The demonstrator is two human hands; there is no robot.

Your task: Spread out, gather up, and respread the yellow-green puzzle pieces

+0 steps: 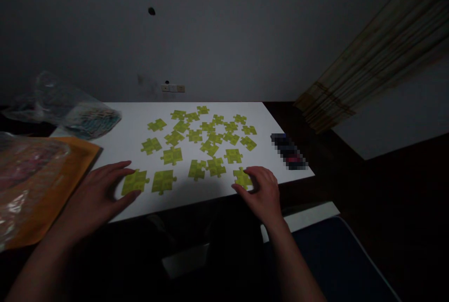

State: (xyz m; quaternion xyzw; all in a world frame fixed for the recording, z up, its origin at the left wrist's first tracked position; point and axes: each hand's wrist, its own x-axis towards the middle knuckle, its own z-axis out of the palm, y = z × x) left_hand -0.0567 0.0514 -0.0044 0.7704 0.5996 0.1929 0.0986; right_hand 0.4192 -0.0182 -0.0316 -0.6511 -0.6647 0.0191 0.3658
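Note:
My left hand (pixel 101 185) is at the near left of the white table, its thumb and index finger closed on opposite edges of a yellow-green jigsaw puzzle piece (pixel 134 182). Beside that piece lies another puzzle piece (pixel 162 181), untouched. At the near right, my right hand (pixel 263 192) pinches a smaller-looking puzzle piece (pixel 242 178) between thumb and fingers. Both gripped pieces appear flat on the tabletop. Between my hands lie two touching pieces, one puzzle piece (pixel 197 170) left of another (pixel 215 166). Several more pieces (pixel 209 147) are scattered farther back, some overlapping.
A clear plastic bag (pixel 93 119) with stacked contents sits at the back left of the table (pixel 280 171). In front of it is an orange envelope (pixel 73 171) under plastic. A blurred-out dark object (pixel 289 152) lies at the right edge. A curtain (pixel 333 91) hangs at right.

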